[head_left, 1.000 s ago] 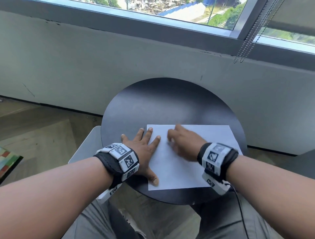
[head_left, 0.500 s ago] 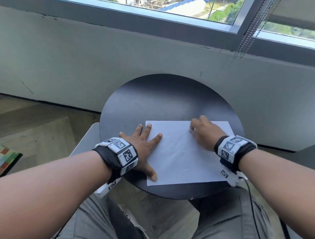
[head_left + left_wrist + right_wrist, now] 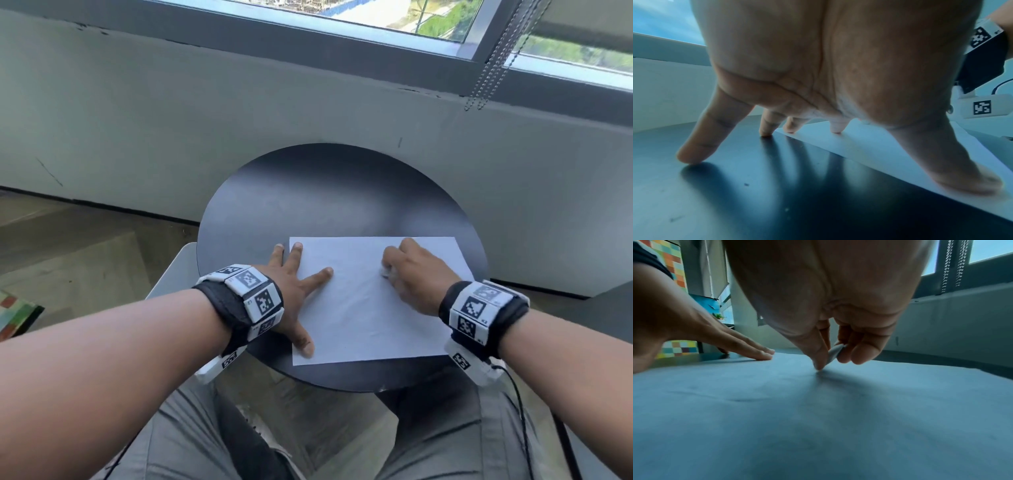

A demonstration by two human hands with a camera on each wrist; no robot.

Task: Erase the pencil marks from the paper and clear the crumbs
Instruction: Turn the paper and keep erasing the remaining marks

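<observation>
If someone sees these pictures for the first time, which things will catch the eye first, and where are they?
A white sheet of paper lies on the near half of a round black table under a window. The left hand presses flat on the paper's left edge with spread fingers. The right hand pinches a small white eraser against the paper toward its far right part.

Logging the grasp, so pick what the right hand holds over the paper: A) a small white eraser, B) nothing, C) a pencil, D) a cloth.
A: the right hand pinches a small white eraser between thumb and fingers, just above the paper.
</observation>
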